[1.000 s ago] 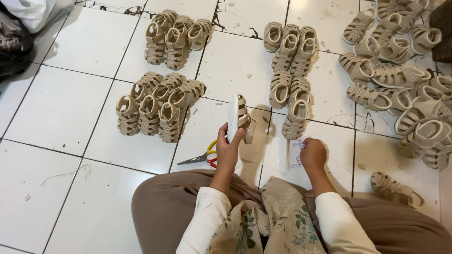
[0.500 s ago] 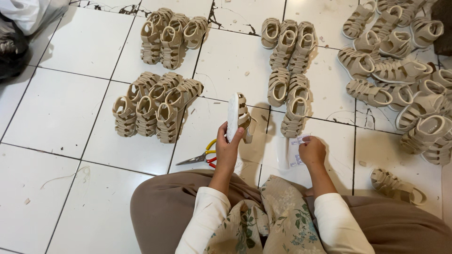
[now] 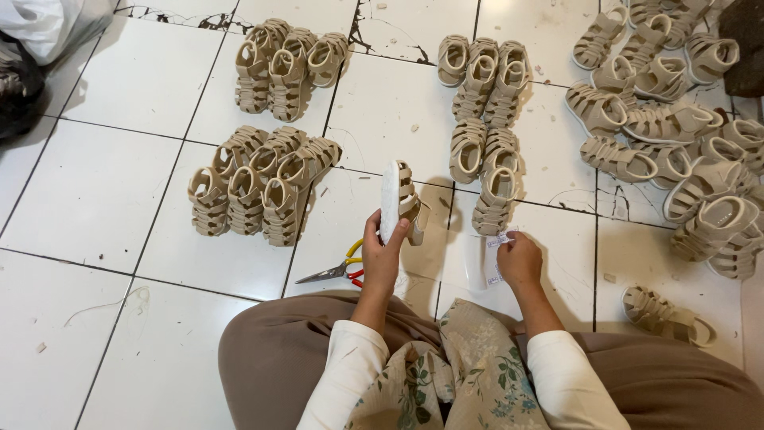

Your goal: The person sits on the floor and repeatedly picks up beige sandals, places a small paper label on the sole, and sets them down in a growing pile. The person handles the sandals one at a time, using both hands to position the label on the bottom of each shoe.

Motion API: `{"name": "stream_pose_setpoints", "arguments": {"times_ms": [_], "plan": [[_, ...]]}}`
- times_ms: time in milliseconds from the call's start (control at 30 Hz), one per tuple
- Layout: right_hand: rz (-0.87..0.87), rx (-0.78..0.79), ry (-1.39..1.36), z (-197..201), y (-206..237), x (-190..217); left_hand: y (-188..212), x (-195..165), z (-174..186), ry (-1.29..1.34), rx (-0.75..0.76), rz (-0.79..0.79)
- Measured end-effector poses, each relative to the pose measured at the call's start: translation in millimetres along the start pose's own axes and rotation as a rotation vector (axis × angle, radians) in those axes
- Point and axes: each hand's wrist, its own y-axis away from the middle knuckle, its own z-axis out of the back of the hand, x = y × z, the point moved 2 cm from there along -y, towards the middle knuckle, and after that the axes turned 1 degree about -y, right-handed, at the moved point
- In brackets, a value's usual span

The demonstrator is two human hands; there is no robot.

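Looking down from the head view: person seated on a white tiled floor [image 3: 95,191], tan trousers, floral top, cream sleeves.

Left hand [image 3: 383,255]: fingers closed round the heel end of one beige strappy sandal [image 3: 398,201], held upright above the floor, white sole facing left, straps to the right.

Right hand [image 3: 519,261]: fingertips pinched on a small white paper label [image 3: 500,239] at the top of a clear flat sleeve [image 3: 485,261] lying on the tile just left of the hand.

Scissors [image 3: 338,271], one pair, yellow and red handles, blades pointing left, on the floor just left of the left hand.

Sandal count, all beige:
- far-left cluster [image 3: 288,60]: about six.
- near-left cluster [image 3: 259,183]: about eight.
- centre cluster [image 3: 483,119]: about eight, in two rows.
- right heap [image 3: 676,119]: loose pile, exact count cannot be told.
- single sandal [image 3: 664,317] lying alone at right, near the knee.

White plastic bag [image 3: 48,24], top-left corner.
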Motion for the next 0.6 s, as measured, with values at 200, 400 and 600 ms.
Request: {"name": "stream_pose_setpoints", "arguments": {"times_ms": [200, 400, 600], "plan": [[0.128, -0.041, 0.041, 0, 0, -8, -2, 7, 3, -0.01, -0.014, -0.038], [0.181, -0.195, -0.021, 0, 6, -26, 3, 16, 10, -0.004, -0.007, 0.026], [0.148, -0.178, -0.077, -3, 11, -29, 1, 13, 8, -0.013, -0.004, 0.019]]}}
